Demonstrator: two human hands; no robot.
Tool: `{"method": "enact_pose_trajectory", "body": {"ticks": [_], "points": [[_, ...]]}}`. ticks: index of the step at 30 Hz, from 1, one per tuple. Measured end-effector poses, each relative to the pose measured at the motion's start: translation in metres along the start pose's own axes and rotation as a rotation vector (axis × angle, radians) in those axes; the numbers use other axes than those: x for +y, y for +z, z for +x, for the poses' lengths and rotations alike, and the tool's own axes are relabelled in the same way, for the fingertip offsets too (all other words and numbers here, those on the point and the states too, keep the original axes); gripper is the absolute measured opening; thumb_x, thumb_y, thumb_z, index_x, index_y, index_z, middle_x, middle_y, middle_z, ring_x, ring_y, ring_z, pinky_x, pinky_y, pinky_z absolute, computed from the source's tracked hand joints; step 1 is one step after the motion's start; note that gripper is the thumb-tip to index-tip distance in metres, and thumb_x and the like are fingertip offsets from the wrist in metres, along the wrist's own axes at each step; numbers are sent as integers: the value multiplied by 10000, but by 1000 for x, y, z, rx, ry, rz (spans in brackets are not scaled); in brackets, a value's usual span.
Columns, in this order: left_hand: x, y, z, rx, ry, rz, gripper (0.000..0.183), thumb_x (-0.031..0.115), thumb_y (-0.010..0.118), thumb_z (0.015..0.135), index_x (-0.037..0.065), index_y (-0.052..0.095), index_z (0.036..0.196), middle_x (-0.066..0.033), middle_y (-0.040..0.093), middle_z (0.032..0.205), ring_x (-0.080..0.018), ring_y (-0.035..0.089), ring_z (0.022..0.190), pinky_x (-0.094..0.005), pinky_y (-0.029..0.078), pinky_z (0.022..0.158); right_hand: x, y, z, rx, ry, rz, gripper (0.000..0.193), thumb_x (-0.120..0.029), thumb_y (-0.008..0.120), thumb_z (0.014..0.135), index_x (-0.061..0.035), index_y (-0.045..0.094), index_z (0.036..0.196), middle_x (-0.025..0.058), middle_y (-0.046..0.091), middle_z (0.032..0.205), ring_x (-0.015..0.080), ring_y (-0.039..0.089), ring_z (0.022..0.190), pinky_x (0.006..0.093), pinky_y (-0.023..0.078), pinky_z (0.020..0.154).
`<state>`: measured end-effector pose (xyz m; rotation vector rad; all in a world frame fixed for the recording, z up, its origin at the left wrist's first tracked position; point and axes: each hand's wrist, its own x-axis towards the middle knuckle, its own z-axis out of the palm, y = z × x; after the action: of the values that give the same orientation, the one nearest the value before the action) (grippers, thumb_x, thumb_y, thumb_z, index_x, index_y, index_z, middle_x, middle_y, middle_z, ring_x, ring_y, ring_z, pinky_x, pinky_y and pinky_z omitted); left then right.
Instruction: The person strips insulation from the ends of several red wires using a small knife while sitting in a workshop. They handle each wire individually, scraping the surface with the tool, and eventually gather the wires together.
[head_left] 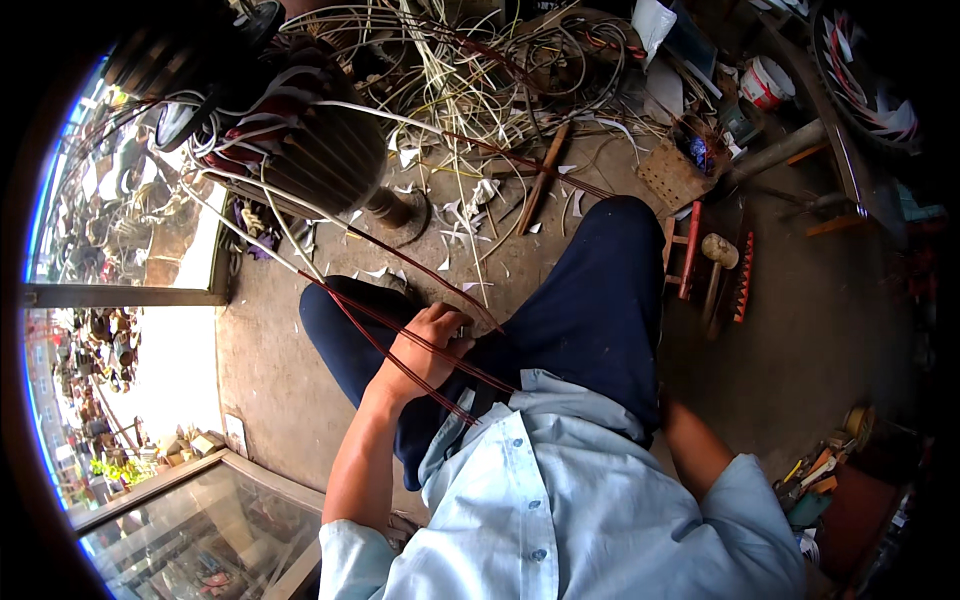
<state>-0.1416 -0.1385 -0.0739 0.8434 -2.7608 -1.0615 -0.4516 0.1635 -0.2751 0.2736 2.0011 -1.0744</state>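
My left hand point(430, 345) rests over my lap with its fingers curled closed. What they hold, if anything, is hidden; a small shiny spot shows at the fingers. Thin reddish-brown wires point(375, 345) run across my left hand and wrist to my shirt front. They come out of white sleeves point(265, 250) that lead from a ribbed, dark motor housing point(310, 150) at the upper left. Another such wire point(430, 273) ends beyond my fingers. My right forearm point(690, 440) goes down beside my hip, and the hand itself is out of sight.
Tangled wires point(460, 80) and white paper scraps point(470, 210) litter the far floor. A wooden stick point(545, 180), a mallet point(718, 252) and a red toothed strip point(743, 275) lie ahead. Hand tools point(815, 470) stand at the lower right, a glass case point(210, 530) at the lower left.
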Motion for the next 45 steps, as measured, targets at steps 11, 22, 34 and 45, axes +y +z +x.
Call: {"method": "enact_pose_trajectory", "body": {"ticks": [11,22,34,45], "points": [[-164,167,41,-1086,-198,-195,301,210,578,963,10,761,1093,-157,765,1084,-286,747,934,-420,581,764,-28,19,14,-10,286,246,357,-293,607,1011,-31,659,1247,142,668,1167,295,649,1049,408,516,940],[-2,247,9,-992,-443,-478,419,308,547,982,53,721,1267,-180,714,1290,-303,706,1158,-405,549,994,-91,-52,70,-25,291,189,335,-293,596,1014,-36,681,1211,106,680,1108,255,655,990,391,520,905],[109,201,-41,-71,-633,193,318,316,597,971,54,698,1118,-187,685,1099,-372,695,1049,-443,574,881,-108,-61,178,-389,173,-15,318,-292,584,1017,-41,705,1171,65,692,1043,211,662,924,373,525,868],[41,68,-138,271,-978,351,315,325,673,958,63,710,1130,-162,680,1086,-359,644,1093,-457,523,933,-209,-58,-1,-283,-1340,-669,275,-87,588,1005,16,663,1248,210,720,1188,371,684,1125,435,527,988]]}}
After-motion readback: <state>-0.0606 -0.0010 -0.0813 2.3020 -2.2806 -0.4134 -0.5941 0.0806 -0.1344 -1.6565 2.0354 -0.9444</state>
